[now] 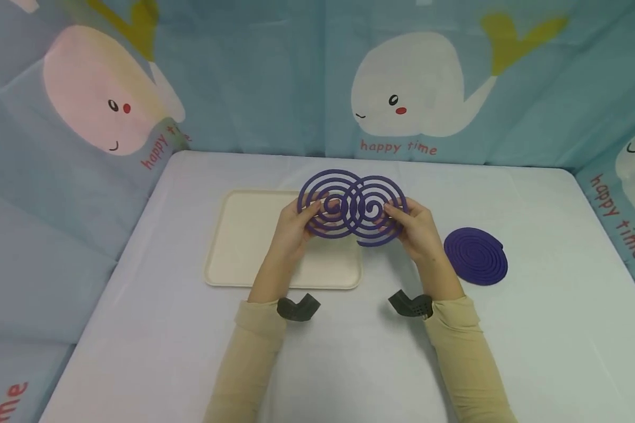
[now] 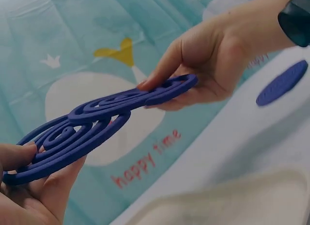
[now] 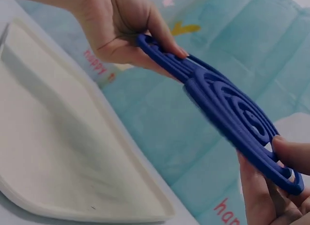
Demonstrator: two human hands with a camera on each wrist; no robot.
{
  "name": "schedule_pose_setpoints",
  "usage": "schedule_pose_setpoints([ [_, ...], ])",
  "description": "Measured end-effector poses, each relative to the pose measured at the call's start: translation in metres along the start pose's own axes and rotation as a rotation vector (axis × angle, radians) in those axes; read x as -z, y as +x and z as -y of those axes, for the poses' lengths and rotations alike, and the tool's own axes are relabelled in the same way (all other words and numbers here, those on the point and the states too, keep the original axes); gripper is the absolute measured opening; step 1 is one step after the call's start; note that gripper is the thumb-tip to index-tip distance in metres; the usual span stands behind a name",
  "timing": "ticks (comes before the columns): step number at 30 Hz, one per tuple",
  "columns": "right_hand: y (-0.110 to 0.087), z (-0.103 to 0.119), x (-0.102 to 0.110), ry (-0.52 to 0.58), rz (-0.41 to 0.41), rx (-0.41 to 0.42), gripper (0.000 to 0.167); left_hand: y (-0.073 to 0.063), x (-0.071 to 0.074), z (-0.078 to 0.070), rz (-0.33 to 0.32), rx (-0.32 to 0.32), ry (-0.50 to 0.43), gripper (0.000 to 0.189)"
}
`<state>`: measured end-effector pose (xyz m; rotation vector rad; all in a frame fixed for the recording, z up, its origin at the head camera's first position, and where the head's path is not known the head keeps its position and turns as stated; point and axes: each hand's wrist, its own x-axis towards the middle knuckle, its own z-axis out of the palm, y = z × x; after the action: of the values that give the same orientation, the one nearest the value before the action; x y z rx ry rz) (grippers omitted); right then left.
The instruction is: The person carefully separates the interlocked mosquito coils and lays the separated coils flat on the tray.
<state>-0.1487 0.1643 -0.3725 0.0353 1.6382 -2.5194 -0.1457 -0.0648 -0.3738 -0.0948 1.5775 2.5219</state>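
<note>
Two dark blue-purple mosquito coils are held up in front of the chest, overlapping partway at the middle. My left hand [image 1: 291, 228] pinches the outer side of the left coil [image 2: 63, 172], thumb on top and fingers underneath. On the other side, my right hand [image 1: 419, 230] grips the right coil [image 3: 218, 119] the same way. The wrist views show both coils tilted and raised above the table, with the right coil lying over the edge of the left one. A flat, tightly wound coil [image 1: 475, 257] lies on the table to the right of the right hand.
A cream rectangular tray [image 1: 233, 258] lies on the white table [image 1: 153, 329], partly behind the left forearm and below the coils. A blue curtain [image 1: 275, 76] with whale prints hangs along the far edge and sides. Each wrist wears a dark device [image 1: 298, 308].
</note>
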Motion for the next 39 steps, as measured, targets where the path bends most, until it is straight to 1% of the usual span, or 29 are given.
schedule_pose_setpoints([
  [2,0.003,-0.003,-0.003,-0.007,0.012,-0.011,0.01,0.0,0.009,-0.002,-0.017,0.006,0.0,0.005],
  [6,0.006,-0.008,-0.011,-0.036,0.007,-0.045,0.007,-0.002,0.023,-0.005,-0.042,0.028,-0.021,0.005],
  [10,0.009,-0.012,-0.018,-0.054,-0.001,-0.066,0.005,-0.004,0.033,-0.009,-0.058,0.041,-0.037,0.006],
  [15,0.016,-0.016,-0.025,-0.079,-0.005,-0.073,0.006,-0.001,0.044,-0.013,-0.083,0.041,-0.058,0.007],
  [18,0.02,-0.016,-0.029,-0.082,-0.008,-0.067,0.002,0.001,0.05,-0.017,-0.079,0.034,-0.07,0.006],
  [22,0.023,-0.016,-0.032,-0.068,0.004,-0.065,0.004,0.003,0.056,-0.021,-0.073,0.029,-0.088,0.004],
  [25,0.026,-0.017,-0.035,-0.051,0.011,-0.068,0.004,0.004,0.06,-0.024,-0.078,0.024,-0.083,0.005],
  [28,0.029,-0.019,-0.041,-0.038,0.013,-0.076,0.008,0.004,0.066,-0.027,-0.086,0.016,-0.073,0.006],
  [30,0.031,-0.021,-0.046,-0.03,0.01,-0.082,0.01,0.004,0.071,-0.029,-0.088,0.012,-0.082,0.006],
  [35,0.036,-0.026,-0.052,-0.041,0.02,-0.092,0.005,0.005,0.088,-0.034,-0.085,0.01,-0.084,0.004],
  [39,0.038,-0.03,-0.056,-0.044,0.021,-0.1,0.005,0.005,0.099,-0.038,-0.073,-0.001,-0.084,0.004],
])
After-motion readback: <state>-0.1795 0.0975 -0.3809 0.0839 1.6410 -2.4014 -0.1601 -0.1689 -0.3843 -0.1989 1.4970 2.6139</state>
